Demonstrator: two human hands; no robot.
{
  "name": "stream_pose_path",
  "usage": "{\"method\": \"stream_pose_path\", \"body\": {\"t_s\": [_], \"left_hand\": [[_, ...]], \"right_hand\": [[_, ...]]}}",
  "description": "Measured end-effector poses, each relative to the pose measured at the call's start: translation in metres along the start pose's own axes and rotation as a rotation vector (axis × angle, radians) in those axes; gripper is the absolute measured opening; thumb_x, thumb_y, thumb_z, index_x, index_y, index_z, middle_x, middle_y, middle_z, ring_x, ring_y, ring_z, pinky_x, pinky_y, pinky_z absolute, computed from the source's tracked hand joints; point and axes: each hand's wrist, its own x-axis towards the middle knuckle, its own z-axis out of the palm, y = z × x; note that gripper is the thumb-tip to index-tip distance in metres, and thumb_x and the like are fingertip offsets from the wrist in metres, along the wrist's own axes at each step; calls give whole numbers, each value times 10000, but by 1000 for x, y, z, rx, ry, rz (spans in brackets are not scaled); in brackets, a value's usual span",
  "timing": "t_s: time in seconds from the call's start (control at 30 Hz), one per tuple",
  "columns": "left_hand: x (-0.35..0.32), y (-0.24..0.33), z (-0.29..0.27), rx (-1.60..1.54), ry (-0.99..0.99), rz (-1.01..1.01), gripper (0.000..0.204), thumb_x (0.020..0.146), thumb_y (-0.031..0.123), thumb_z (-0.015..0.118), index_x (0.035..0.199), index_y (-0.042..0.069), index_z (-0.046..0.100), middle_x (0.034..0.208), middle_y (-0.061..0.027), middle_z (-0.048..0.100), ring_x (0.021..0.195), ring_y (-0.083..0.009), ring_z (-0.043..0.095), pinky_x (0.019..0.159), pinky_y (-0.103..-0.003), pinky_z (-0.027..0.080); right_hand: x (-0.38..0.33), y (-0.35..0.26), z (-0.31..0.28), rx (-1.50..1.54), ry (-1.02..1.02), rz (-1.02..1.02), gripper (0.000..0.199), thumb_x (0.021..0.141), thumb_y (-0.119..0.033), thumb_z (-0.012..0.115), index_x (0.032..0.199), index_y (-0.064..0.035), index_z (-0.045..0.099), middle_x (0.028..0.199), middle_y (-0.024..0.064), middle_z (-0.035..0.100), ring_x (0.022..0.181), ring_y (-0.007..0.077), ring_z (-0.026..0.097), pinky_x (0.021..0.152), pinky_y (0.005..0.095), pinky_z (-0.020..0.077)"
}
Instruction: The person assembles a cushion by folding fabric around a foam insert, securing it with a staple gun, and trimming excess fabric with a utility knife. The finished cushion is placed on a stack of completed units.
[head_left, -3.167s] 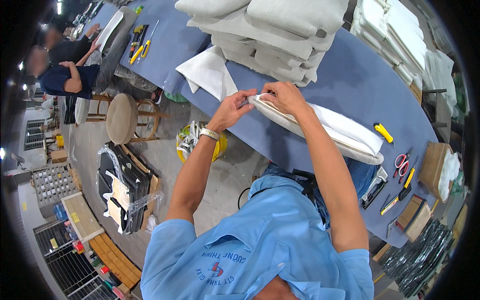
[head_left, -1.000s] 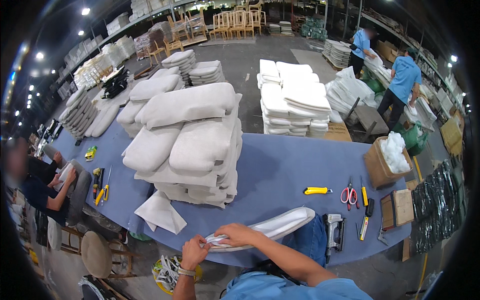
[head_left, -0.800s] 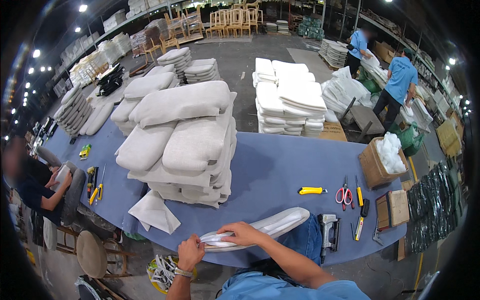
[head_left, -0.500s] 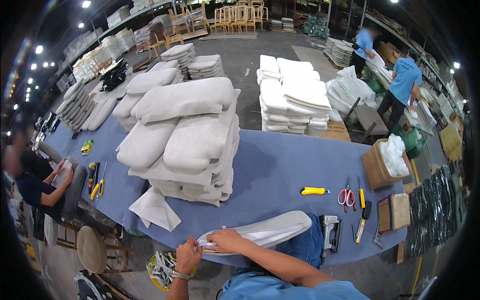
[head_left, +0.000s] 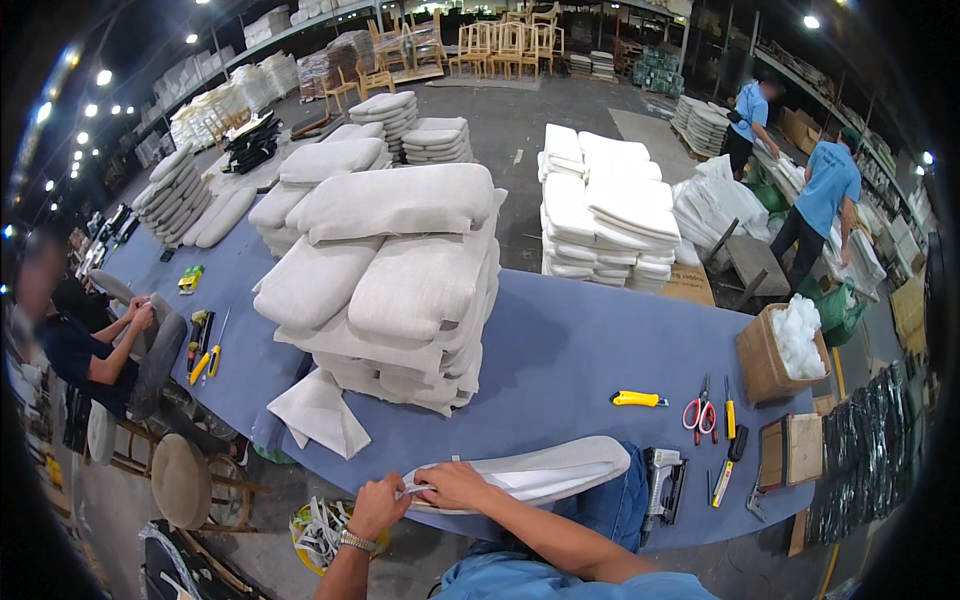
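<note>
A long, pale grey seat cushion [head_left: 590, 452] lies across my lap at the table's near edge, its white inside showing along the middle. My left hand [head_left: 378, 508], with a watch on its wrist, pinches the fabric edge at the cushion's left end. Close beside it, the fingers of my right hand [head_left: 452, 486] are closed on the same edge, and that forearm crosses over the cushion. A staple gun [head_left: 660, 485] lies to the right of my leg. Beyond my hands rises a tall pile of grey padded cushions [head_left: 400, 285], with a loose fabric piece [head_left: 320, 415] at its foot.
On the blue table [head_left: 550, 370] lie a yellow utility knife [head_left: 638, 399], red-handled scissors [head_left: 697, 415], a screwdriver [head_left: 729, 408] and a box of white stuffing [head_left: 770, 350]. A yellow basket of strips [head_left: 318, 535] stands below left. A co-worker [head_left: 85, 350] sits at left; two others stand far right.
The whole scene has shifted slightly rightward in view. My hands keep to the cushion's left end, fingers slightly changed on the fabric edge. The left co-worker's hands have moved up on a cushion.
</note>
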Motion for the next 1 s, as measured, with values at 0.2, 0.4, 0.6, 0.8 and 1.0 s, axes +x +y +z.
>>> {"method": "stream_pose_path", "body": {"t_s": [0.2, 0.4, 0.6, 0.8, 1.0], "left_hand": [[-1, -7, 4, 38, -24, 114, 278, 867, 265, 727, 1050, 70, 651, 877, -183, 735, 821, -434, 705, 742, -536, 556], [-1, -10, 4, 31, -20, 163, 270, 893, 257, 719, 1069, 64, 651, 883, -189, 735, 824, -428, 707, 744, -533, 556], [-3, -9, 1, 5, -31, 169, 273, 906, 262, 712, 1070, 54, 644, 840, -188, 731, 789, -426, 707, 728, -537, 550], [0, -3, -5, 25, -58, 161, 280, 919, 267, 697, 1083, 52, 623, 818, -205, 722, 781, -435, 702, 719, -540, 545], [-1, -7, 0, 21, -13, 148, 273, 929, 274, 687, 1064, 49, 612, 817, -204, 721, 777, -438, 698, 718, -549, 545]], "right_hand": [[-5, 1, 8, 32, 31, -29, 298, 887, -283, 673, 1129, -109, 683, 969, 176, 738, 955, 407, 695, 815, 540, 532], [-4, 2, 6, 21, 3, 1, 285, 896, -319, 672, 1104, -126, 694, 923, 180, 735, 918, 404, 701, 792, 533, 540], [-5, 1, 2, 18, -30, 31, 313, 889, -305, 668, 1151, -136, 700, 983, 181, 738, 943, 397, 697, 806, 521, 538], [-1, -7, -4, -18, 4, 21, 260, 924, -316, 655, 1087, -122, 712, 930, 181, 740, 895, 406, 701, 769, 525, 543], [16, -9, -4, -137, -72, 105, 278, 958, -400, 647, 1035, -149, 738, 904, 187, 738, 878, 422, 698, 762, 543, 531]]}}
